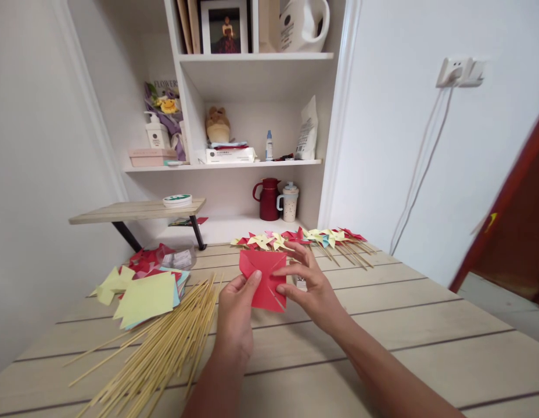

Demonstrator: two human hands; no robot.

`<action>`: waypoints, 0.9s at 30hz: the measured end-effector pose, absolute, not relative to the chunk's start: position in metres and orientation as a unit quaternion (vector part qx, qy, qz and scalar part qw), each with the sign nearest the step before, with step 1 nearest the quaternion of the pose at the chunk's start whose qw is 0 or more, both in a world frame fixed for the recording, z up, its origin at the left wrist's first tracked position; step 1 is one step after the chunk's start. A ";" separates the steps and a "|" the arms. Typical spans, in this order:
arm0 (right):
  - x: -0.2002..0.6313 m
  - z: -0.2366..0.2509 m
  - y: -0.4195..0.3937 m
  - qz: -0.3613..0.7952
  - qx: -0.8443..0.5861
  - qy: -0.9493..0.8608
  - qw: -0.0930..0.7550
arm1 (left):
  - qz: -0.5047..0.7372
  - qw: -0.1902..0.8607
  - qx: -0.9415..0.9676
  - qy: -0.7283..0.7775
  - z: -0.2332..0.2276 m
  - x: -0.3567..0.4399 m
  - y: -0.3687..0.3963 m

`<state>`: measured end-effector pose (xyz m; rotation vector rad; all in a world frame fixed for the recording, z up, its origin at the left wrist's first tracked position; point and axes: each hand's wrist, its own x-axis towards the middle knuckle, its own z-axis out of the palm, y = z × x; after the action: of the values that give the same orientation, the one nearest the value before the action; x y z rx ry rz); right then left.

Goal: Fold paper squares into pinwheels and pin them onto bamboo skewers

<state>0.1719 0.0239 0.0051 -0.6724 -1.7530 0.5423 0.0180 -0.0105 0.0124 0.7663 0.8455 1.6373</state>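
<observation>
Apparently both hands (234,310) (311,284) pinch red paper's (261,278) edges.

On the pale wooden desk (383,325), the heap of thin bamboo sticks (165,342) lies left of the hands. The stack of square paper sheets (143,293) lies behind the sticks. The row of folded paper pinwheels (304,237) lies at the desk's back edge.

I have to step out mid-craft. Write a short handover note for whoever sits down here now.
Left hand: pinches the red paper square at its lower left edge.
Right hand: folds a flap at its right side.
Skewers and paper stack: on the table, left.
Done: finished pinwheels lined up at the back.
Left: this square is cut, not yet on a stick.
</observation>
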 end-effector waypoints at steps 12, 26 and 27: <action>0.167 0.007 0.019 0.208 -0.281 -0.771 0.532 | 0.678 0.532 0.355 0.362 0.011 0.017 -0.010; 0.166 0.011 0.018 0.256 -0.356 -0.719 0.539 | 0.659 0.496 0.395 0.406 0.012 0.019 -0.011; 0.166 0.011 0.018 0.257 -0.356 -0.719 0.539 | 0.659 0.496 0.393 0.406 0.012 0.020 -0.012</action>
<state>0.1662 0.0177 0.0108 -0.8472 -1.7099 0.6115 0.0196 -0.0117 0.0124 0.9520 0.9838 1.5977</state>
